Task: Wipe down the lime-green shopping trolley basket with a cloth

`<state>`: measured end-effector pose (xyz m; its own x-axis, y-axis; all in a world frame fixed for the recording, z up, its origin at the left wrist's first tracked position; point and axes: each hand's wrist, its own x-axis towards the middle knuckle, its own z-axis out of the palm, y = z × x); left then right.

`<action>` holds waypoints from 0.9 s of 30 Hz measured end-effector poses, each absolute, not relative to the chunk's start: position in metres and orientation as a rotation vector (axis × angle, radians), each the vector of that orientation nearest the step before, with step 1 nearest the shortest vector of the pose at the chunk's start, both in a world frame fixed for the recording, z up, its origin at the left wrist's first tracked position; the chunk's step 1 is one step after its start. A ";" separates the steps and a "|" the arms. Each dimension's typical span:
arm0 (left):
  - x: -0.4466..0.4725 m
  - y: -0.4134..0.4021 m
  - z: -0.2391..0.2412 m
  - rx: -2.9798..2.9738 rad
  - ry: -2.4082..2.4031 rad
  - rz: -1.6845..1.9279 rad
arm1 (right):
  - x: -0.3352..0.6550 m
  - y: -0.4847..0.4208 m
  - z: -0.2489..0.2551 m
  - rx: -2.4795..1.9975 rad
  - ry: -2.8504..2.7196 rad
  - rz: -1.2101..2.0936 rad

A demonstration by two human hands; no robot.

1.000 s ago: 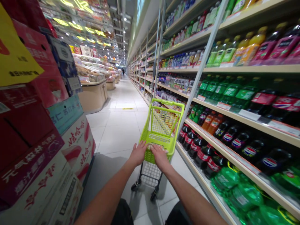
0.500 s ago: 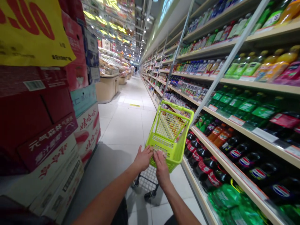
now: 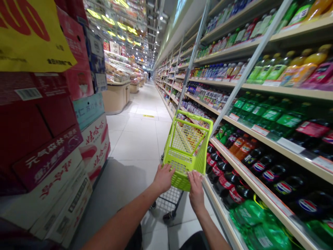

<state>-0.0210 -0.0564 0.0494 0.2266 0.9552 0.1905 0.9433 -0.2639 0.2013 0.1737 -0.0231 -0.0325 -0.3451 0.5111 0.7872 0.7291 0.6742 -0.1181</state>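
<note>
A bright green plastic shopping basket [image 3: 182, 166] sits on a small wheeled cart frame [image 3: 170, 199] in front of me. It is open at the top, and the parts of its inside that show are bare grid. My left hand [image 3: 163, 177] is closed over the left part of its near rim, the fingers curled over the edge. On the right part of that rim lies my right hand [image 3: 197, 191], its fingers bent over the edge. Something small and whitish shows by the right fingertips; I cannot make out what it is. The thumbs are mostly hidden.
Drink shelves [image 3: 260, 128] run along the right, close to the basket, with large cola bottles [image 3: 234, 192] low down. Stacked cartons [image 3: 47, 139] stand on the left under a yellow price sign [image 3: 33, 38]. A tiled aisle [image 3: 140, 139] leads ahead past a display counter [image 3: 117, 97].
My hands have moved apart along the near rim: the right hand has slid to the right, the left stays near the left part. The basket's place in view has hardly shifted.
</note>
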 end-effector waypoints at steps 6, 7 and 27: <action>0.016 -0.072 0.048 2.475 1.802 0.425 | 0.225 -0.012 -0.036 -1.023 -2.031 -0.327; 0.022 -0.076 0.047 2.477 1.766 0.436 | 0.235 -0.009 -0.037 -1.062 -2.005 -0.328; 0.017 -0.034 0.049 2.652 1.581 0.415 | 0.224 -0.042 -0.004 -1.171 -1.973 0.007</action>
